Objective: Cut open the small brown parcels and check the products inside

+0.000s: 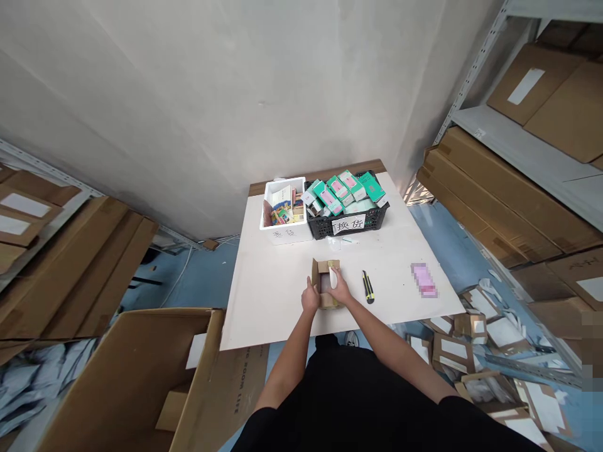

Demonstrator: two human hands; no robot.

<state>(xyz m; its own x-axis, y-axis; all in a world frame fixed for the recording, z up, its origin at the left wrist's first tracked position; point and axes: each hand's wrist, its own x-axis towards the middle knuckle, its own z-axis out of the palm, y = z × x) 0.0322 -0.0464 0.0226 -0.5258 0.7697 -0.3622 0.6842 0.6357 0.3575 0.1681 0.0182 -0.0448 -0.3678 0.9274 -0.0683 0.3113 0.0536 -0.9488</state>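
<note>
A small cardboard box (328, 303) stands on the white-topped table with its top flaps up, near the front edge. My left hand (309, 297) is closed on its left side, the thumb pointing up along the wall. On the other side, my right hand (340, 291) grips the right wall. A white piece (333, 277) shows beside the right fingers; I cannot tell if it is paper or a label. The inside of the box is partly hidden by the hands. A yellow and black box cutter (368, 287) lies to the right of the box.
Behind stand a white foam box (287, 234) of small packs and a black crate (375, 219) of green-and-white boxes. A blurred pink item (424, 280) lies at the table's right. A large open carton (134, 333) stands front left. Parcels (453, 351) cover the floor at right, below shelves (541, 150).
</note>
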